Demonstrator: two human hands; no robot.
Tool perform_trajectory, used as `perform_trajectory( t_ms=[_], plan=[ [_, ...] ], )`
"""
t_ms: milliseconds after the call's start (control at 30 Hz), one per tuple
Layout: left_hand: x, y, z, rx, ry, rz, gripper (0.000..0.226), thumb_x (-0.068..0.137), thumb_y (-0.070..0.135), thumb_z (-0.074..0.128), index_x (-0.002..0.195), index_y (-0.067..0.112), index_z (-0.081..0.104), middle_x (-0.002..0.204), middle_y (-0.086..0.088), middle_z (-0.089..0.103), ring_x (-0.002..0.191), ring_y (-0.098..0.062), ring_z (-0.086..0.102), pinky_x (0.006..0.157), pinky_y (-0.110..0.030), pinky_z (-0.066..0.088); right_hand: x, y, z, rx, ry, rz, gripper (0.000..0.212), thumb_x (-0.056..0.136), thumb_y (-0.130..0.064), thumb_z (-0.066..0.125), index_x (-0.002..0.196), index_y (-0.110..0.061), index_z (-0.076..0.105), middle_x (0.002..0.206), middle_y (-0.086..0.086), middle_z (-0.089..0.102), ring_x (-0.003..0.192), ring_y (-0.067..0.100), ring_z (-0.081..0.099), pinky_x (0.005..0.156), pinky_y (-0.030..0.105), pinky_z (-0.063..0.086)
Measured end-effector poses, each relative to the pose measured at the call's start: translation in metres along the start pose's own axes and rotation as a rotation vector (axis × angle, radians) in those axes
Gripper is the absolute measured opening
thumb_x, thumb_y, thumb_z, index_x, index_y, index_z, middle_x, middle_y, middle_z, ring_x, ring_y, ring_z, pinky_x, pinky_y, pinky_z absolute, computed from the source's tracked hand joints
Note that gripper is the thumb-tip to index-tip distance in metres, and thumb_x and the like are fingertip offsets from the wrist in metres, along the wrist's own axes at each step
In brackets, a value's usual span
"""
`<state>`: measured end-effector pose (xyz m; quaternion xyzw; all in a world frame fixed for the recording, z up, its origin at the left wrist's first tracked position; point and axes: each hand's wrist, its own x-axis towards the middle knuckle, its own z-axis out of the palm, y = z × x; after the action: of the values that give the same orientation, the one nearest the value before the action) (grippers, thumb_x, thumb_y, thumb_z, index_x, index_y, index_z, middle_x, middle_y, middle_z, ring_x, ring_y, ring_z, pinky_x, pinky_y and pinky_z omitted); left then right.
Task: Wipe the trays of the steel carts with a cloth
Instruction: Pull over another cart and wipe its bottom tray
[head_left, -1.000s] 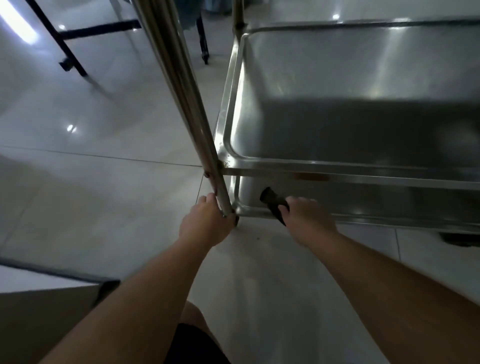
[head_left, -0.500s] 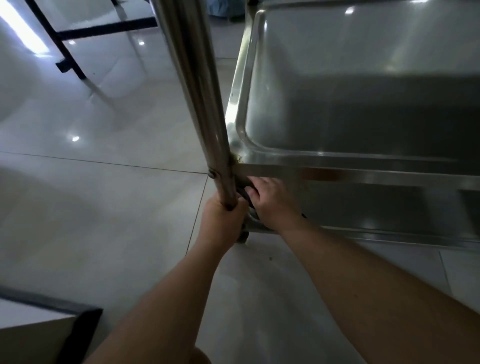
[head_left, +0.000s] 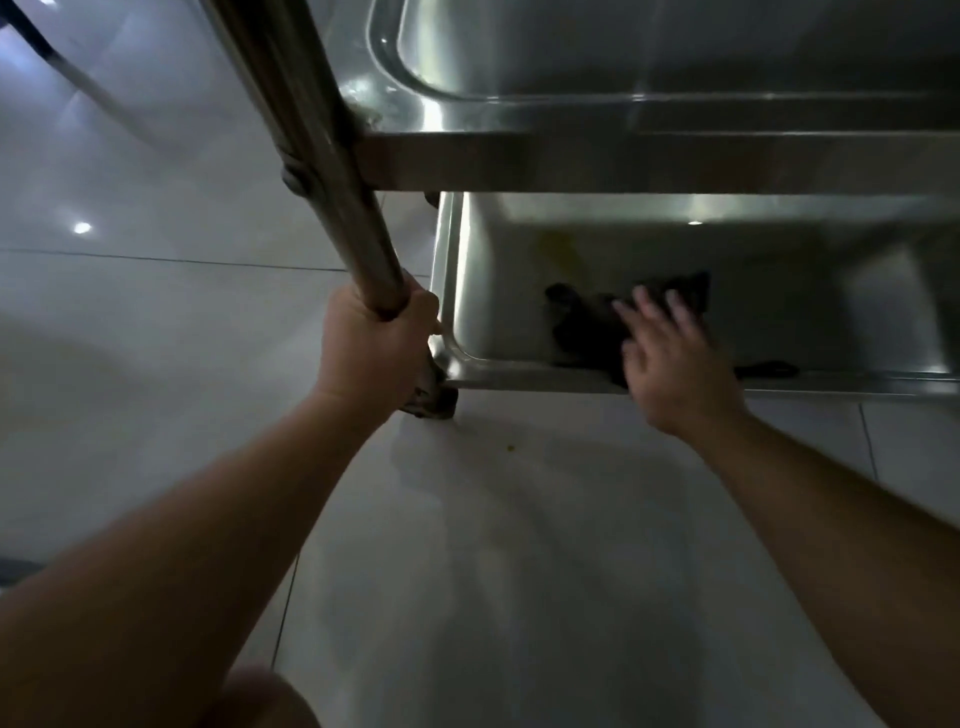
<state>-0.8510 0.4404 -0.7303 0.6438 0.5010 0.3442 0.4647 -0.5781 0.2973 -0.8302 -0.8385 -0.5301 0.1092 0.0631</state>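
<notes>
Two steel trays, one dark cloth, two hands; no legible writing.
Head view: upper tray (head_left: 675, 111) sits above lower tray (head_left: 519, 371). Cloth (head_left: 587, 327) lies crumpled in the lower tray's near left area, long axis roughly left to right. Right hand (head_left: 670, 358) presses it with straight, spread fingers. Left hand (head_left: 371, 345) is curled around the cart's upright post (head_left: 332, 171), beside the caster (head_left: 434, 400).

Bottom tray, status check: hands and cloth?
Left hand grips cart post. Right hand flat on dark cloth in bottom tray. Nothing blocking.
</notes>
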Motion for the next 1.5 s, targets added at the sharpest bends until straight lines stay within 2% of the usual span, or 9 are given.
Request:
perform_trajectory(
  t_ms=[133, 267, 400, 500, 667, 867, 1033, 1333, 1500],
  plan=[
    [-0.001, -0.006, 0.01, -0.09, 0.094, 0.043, 0.01, 0.074, 0.024, 0.059, 0.064, 0.022, 0.059, 0.062, -0.01, 0.063, 0.069, -0.036, 0.069, 0.072, -0.053, 0.06, 0.008, 0.073, -0.021, 0.027, -0.052, 0.525, 0.07, 0.095, -0.042, 0.017, 0.164, -0.034, 0.024, 0.176, 0.002, 0.003, 0.161, 0.032, 0.001, 0.129, 0.054, 0.003],
    [0.002, -0.013, 0.014, -0.129, 0.141, 0.043, 0.012, 0.072, 0.025, 0.056, 0.061, 0.02, 0.055, 0.058, -0.01, 0.059, 0.059, -0.028, 0.061, 0.061, -0.041, 0.052, 0.04, 0.023, -0.017, 0.102, 0.002, 0.608, 0.07, 0.095, -0.041, 0.018, 0.164, -0.036, 0.025, 0.176, -0.005, 0.007, 0.161, 0.029, 0.001, 0.128, 0.056, 0.002],
    [0.001, -0.013, 0.02, -0.192, 0.192, 0.084, 0.026, 0.071, 0.023, 0.056, 0.066, -0.001, 0.049, 0.059, -0.026, 0.05, 0.053, -0.024, 0.056, 0.054, -0.032, 0.049, 0.073, -0.101, 0.006, 0.077, -0.042, 0.232, 0.063, 0.102, -0.048, 0.022, 0.163, -0.034, 0.028, 0.175, -0.008, 0.01, 0.161, 0.025, 0.003, 0.127, 0.053, 0.003],
    [0.003, -0.012, 0.022, -0.21, 0.199, 0.118, 0.015, 0.072, 0.02, 0.058, 0.06, 0.015, 0.05, 0.055, -0.015, 0.049, 0.052, -0.026, 0.051, 0.052, -0.038, 0.045, 0.08, -0.182, 0.019, 0.084, -0.146, -0.199, 0.059, 0.106, -0.054, 0.026, 0.163, -0.04, 0.029, 0.174, -0.015, 0.011, 0.161, 0.019, 0.001, 0.126, 0.049, -0.003],
    [0.002, -0.014, 0.018, -0.215, 0.14, 0.132, 0.017, 0.071, 0.018, 0.058, 0.056, 0.021, 0.051, 0.053, -0.005, 0.052, 0.053, -0.027, 0.052, 0.056, -0.044, 0.047, 0.087, -0.144, 0.019, 0.044, -0.127, -0.39, 0.056, 0.107, -0.043, 0.035, 0.163, -0.039, 0.029, 0.173, -0.016, 0.015, 0.16, 0.015, 0.009, 0.129, 0.046, 0.004],
    [-0.002, -0.011, 0.012, -0.167, 0.08, 0.131, 0.02, 0.073, 0.021, 0.057, 0.064, 0.006, 0.047, 0.056, -0.003, 0.052, 0.057, -0.024, 0.057, 0.063, -0.055, 0.057, 0.12, 0.054, -0.03, 0.009, 0.127, 0.326, 0.057, 0.097, -0.027, 0.04, 0.153, -0.016, 0.046, 0.164, 0.013, 0.038, 0.151, 0.038, 0.034, 0.122, 0.055, 0.029],
    [-0.005, -0.007, 0.018, -0.192, 0.122, 0.113, 0.019, 0.076, 0.015, 0.058, 0.064, 0.008, 0.046, 0.056, -0.005, 0.05, 0.058, -0.028, 0.053, 0.063, -0.056, 0.054, 0.168, 0.101, -0.034, 0.128, 0.112, 0.833, 0.06, 0.098, -0.034, 0.045, 0.157, -0.028, 0.04, 0.171, 0.006, 0.023, 0.159, 0.032, 0.014, 0.127, 0.054, 0.013],
    [-0.005, -0.006, 0.022, -0.25, 0.132, 0.111, 0.017, 0.078, 0.004, 0.054, 0.064, 0.003, 0.047, 0.055, -0.007, 0.045, 0.055, -0.026, 0.046, 0.056, -0.044, 0.044, 0.158, -0.163, 0.013, 0.06, -0.072, -0.137, 0.061, 0.102, -0.035, 0.032, 0.164, -0.031, 0.029, 0.174, -0.009, 0.016, 0.161, 0.02, 0.009, 0.126, 0.049, 0.005],
    [-0.006, -0.012, 0.02, -0.289, 0.115, 0.121, 0.02, 0.077, 0.001, 0.055, 0.06, 0.011, 0.05, 0.053, -0.003, 0.051, 0.053, -0.024, 0.049, 0.054, -0.036, 0.044, 0.098, -0.158, 0.018, 0.172, -0.245, -0.601, 0.064, 0.097, -0.035, 0.034, 0.16, -0.04, 0.035, 0.171, -0.02, 0.021, 0.159, 0.007, 0.008, 0.127, 0.038, 0.001]
  ],
)
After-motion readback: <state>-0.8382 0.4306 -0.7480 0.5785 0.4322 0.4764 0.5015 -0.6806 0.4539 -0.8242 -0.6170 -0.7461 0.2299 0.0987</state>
